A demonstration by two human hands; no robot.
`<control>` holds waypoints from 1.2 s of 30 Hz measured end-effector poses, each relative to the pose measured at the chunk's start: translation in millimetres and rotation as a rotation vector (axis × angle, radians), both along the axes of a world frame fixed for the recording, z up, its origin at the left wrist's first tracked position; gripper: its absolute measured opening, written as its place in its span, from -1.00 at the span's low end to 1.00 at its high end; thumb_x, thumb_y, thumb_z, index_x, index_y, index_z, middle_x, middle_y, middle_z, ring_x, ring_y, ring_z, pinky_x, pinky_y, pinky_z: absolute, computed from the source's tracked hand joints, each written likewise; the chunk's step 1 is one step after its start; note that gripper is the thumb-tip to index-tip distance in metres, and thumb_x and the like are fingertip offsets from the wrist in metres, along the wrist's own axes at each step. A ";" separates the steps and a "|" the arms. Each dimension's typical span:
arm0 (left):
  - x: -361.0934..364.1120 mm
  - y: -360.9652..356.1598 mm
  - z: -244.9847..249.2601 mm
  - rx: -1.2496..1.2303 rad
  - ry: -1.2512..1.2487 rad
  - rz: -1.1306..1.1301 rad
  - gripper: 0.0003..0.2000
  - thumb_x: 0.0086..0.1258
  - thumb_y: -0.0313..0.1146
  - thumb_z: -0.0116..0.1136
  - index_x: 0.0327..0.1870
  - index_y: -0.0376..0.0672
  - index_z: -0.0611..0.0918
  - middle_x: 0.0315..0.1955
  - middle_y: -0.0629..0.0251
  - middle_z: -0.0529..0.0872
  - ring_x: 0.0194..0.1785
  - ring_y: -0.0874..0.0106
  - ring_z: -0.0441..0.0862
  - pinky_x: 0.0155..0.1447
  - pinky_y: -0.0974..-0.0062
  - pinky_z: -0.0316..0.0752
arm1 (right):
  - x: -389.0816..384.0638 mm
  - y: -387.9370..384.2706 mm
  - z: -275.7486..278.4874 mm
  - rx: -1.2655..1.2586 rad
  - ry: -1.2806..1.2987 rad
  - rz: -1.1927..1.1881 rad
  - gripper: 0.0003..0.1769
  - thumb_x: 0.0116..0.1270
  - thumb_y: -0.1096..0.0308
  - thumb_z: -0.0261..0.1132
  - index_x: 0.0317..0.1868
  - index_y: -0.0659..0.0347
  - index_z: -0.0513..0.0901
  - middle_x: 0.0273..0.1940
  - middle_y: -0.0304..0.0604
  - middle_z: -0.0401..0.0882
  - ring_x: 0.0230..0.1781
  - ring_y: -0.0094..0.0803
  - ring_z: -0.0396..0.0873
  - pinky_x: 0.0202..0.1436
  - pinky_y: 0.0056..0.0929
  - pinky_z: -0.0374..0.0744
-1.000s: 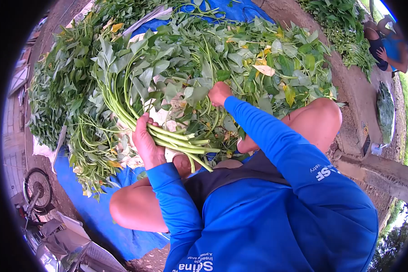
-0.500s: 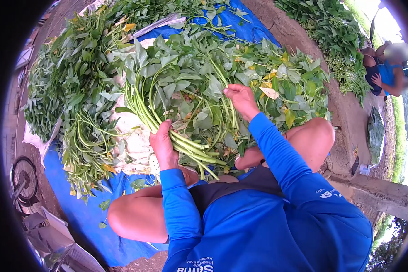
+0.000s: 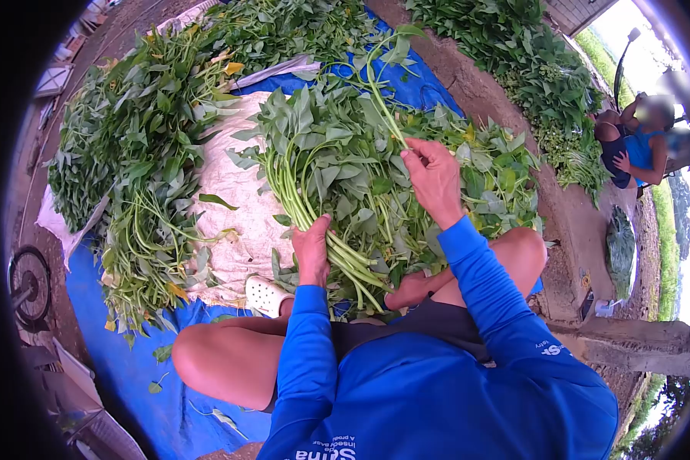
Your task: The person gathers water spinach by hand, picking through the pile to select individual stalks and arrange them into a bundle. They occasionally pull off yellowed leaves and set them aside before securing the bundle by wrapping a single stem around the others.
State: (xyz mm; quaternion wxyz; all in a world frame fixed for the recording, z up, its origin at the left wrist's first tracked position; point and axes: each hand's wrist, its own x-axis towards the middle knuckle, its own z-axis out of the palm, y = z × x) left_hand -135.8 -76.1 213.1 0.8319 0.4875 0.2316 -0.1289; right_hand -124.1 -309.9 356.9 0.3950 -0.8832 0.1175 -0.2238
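Note:
My left hand (image 3: 312, 251) is closed around the stems of a bunch of water spinach (image 3: 291, 192). Its leaves point away from me, and the cut ends stick out below my fist toward my lap. Raised to the right of it, my right hand (image 3: 435, 182) pinches a single water spinach stem (image 3: 386, 111) between thumb and fingers, with the leafy tip pointing up and away. Beneath and beyond both hands spreads a loose heap of water spinach (image 3: 492, 165), some leaves yellowed.
A large pile of greens (image 3: 123, 146) lies at the left beside a pale sack cloth (image 3: 234, 215). Both rest on a blue tarp (image 3: 123, 322). More greens (image 3: 514, 61) line the far right, near a seated person (image 3: 642, 149). A bicycle wheel (image 3: 29, 287) stands at the left.
My right hand has come up from the heap with a stem, now lifted clear. My left hand still grips the bunch, which appears farther right as the view has shifted.

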 end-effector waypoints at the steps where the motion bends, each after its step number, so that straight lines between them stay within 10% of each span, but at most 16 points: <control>1: -1.6 -1.7 -0.2 -0.007 -0.014 -0.009 -0.69 0.36 -0.51 0.42 0.07 -0.27 0.61 -0.29 0.28 0.75 -0.39 0.45 0.67 -0.28 0.47 0.61 | 3.9 4.7 -4.2 -0.124 -0.033 -0.001 -0.68 0.44 0.32 0.42 0.10 0.31 0.83 -0.10 0.01 0.78 -0.14 -0.12 0.74 0.05 -0.21 0.67; 6: -8.4 -7.7 -11.6 -0.081 -0.001 -0.015 -0.75 0.38 -0.47 0.46 -0.01 -0.26 0.65 -0.32 0.31 0.76 -0.38 0.47 0.68 -0.28 0.50 0.61 | -5.3 52.6 -64.0 0.049 0.222 0.123 -0.69 0.42 0.30 0.40 0.03 0.32 0.85 -0.03 0.11 0.82 -0.03 0.08 0.78 0.12 -0.11 0.68; 15: -23.6 6.0 -93.4 -0.565 0.337 -0.261 -0.70 0.60 -0.16 0.39 0.12 -0.16 0.67 -0.17 0.19 0.80 -0.14 0.29 0.83 -0.05 0.26 0.82 | -66.1 85.3 -165.6 0.361 0.694 0.272 -0.71 0.51 0.30 0.40 0.04 0.36 0.85 -0.17 -0.06 0.89 -0.21 -0.45 0.78 -0.02 -0.39 0.71; 20: -36.0 -4.2 -89.2 0.015 0.360 -0.114 -0.61 0.49 -0.26 0.49 0.10 -0.38 0.66 -0.16 0.06 0.81 -0.20 0.23 0.84 -0.12 0.21 0.82 | -82.6 109.6 -189.5 0.286 0.770 0.331 -0.72 0.55 0.28 0.35 0.02 0.33 0.85 -0.19 -0.03 0.88 -0.19 -0.37 0.78 0.02 -0.33 0.70; 23: -33.9 14.5 -122.9 -0.044 0.436 -0.160 -0.65 0.42 -0.33 0.51 0.00 -0.45 0.69 -0.24 0.04 0.81 -0.30 0.21 0.82 -0.24 0.21 0.79 | -80.2 102.1 -187.8 0.255 0.730 0.543 -0.72 0.54 0.28 0.35 0.01 0.32 0.85 -0.16 -0.01 0.88 -0.18 -0.33 0.77 0.02 -0.31 0.69; 30: -12.5 48.3 25.5 0.130 0.170 -0.444 -0.85 0.32 -0.47 0.45 -0.17 -0.26 0.72 -0.50 0.33 0.70 -0.54 0.51 0.62 -0.50 0.50 0.53 | 94.9 78.2 -119.9 0.354 -0.188 0.176 -0.73 0.49 0.21 0.40 -0.15 0.29 0.70 -0.16 -0.07 0.64 -0.26 -0.25 0.60 -0.05 -0.25 0.59; 36: -14.4 42.4 63.4 0.015 0.125 -0.544 -0.82 0.30 -0.48 0.47 -0.21 -0.22 0.65 -0.46 0.31 0.69 -0.48 0.48 0.64 -0.39 0.51 0.57 | 183.1 98.3 -162.1 0.534 0.166 0.510 -0.57 0.46 0.08 0.33 0.01 0.32 0.79 -0.04 0.05 0.78 -0.04 -0.12 0.75 0.13 -0.25 0.64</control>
